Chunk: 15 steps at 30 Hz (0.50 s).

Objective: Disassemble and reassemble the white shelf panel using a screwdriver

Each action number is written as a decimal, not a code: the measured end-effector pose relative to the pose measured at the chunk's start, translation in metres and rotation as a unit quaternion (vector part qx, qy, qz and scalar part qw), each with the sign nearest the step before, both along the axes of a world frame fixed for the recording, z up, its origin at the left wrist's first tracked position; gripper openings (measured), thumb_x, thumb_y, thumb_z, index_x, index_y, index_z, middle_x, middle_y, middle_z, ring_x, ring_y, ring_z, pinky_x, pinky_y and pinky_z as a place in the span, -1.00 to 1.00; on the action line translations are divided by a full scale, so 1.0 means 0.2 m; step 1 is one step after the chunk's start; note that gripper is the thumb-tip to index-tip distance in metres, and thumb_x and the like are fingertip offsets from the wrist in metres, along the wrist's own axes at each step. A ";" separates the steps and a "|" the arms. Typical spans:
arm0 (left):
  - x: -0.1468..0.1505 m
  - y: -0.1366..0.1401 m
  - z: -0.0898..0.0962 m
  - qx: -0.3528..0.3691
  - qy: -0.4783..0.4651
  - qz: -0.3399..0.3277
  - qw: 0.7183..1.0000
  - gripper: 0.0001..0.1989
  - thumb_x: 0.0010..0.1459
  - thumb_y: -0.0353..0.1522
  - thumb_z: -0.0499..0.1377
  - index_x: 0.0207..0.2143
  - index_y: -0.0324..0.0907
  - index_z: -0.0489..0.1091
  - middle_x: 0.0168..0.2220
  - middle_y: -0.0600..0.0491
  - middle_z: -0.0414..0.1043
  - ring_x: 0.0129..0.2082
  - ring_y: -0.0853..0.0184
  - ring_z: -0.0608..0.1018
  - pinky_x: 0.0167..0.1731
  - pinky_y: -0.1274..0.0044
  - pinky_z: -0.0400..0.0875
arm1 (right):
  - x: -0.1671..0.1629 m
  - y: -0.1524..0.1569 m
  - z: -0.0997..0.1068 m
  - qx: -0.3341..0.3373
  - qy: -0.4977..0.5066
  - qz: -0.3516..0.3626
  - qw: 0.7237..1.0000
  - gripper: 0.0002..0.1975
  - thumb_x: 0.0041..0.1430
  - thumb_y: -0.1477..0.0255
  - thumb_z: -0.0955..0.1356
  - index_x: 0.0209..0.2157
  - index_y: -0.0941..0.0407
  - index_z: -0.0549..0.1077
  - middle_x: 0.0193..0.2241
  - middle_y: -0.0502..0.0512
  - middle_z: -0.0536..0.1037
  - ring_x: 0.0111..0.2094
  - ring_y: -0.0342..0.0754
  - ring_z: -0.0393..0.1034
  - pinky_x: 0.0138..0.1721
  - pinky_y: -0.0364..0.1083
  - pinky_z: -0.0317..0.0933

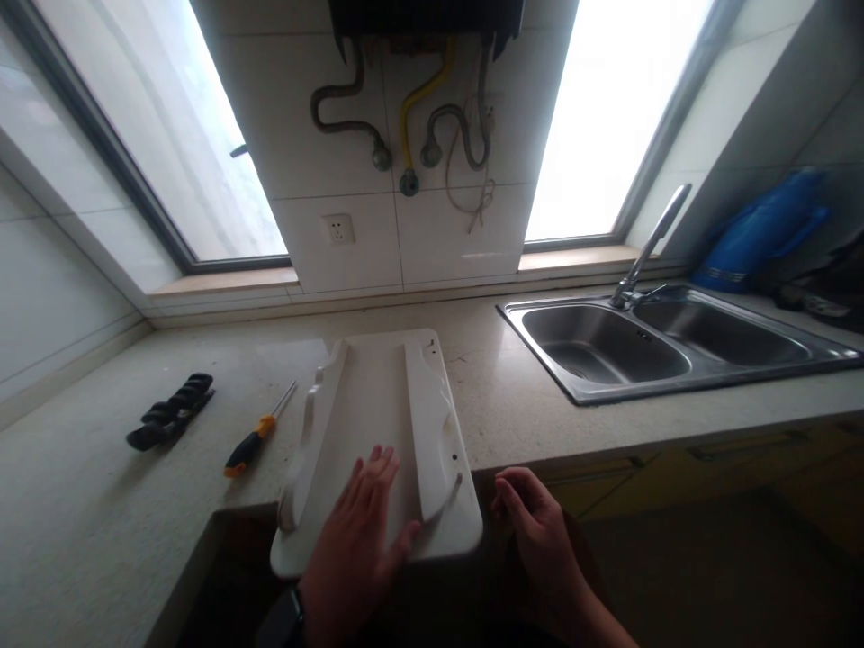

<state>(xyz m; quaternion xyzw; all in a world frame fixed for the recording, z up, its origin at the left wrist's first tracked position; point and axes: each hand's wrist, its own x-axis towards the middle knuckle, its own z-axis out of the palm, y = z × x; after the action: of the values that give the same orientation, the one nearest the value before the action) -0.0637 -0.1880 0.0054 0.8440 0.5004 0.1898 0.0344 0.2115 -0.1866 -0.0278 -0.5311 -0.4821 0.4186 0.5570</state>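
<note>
While the flat, empty left hand (356, 533) is apparently steadying the white panel (375, 387), the half-curled right hand (536, 522), contents unclear, is likely needing that support next.

Person's left hand (355, 540) spread on a white panel (376, 396) jutting off the counter (74, 513), right hand (536, 526) curled beside it (can't tell if it's holding anything). Screwdriver (249, 445) and a lumpy black thing (160, 414) lie off left.

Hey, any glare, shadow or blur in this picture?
Head view: the grey-framed window at picture right is blown out white; head view, low right: yellowish cabinet fronts fall into shadow; head view, right edge: the blue handled jug looks soft; head view, centre: the white moulded panel reads clearly.
</note>
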 end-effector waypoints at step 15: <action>0.08 0.04 -0.03 -0.087 0.121 -0.062 0.987 -0.07 -0.01 -0.51 0.08 0.43 -0.34 -0.14 0.46 -0.21 -0.33 0.44 0.00 -0.25 0.39 0.12 -0.18 | 0.01 0.02 -0.03 -0.022 0.014 0.045 0.999 -0.65 0.31 0.10 0.30 -0.25 0.11 0.45 -0.53 0.03 0.48 -0.47 -0.06 0.31 -0.41 -0.09 0.17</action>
<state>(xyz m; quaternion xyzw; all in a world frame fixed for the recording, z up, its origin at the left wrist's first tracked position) -0.0476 -0.1808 -0.0003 0.8841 0.4619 0.0393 0.0588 0.2129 -0.1818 -0.0345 -0.5150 -0.4887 0.4609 0.5325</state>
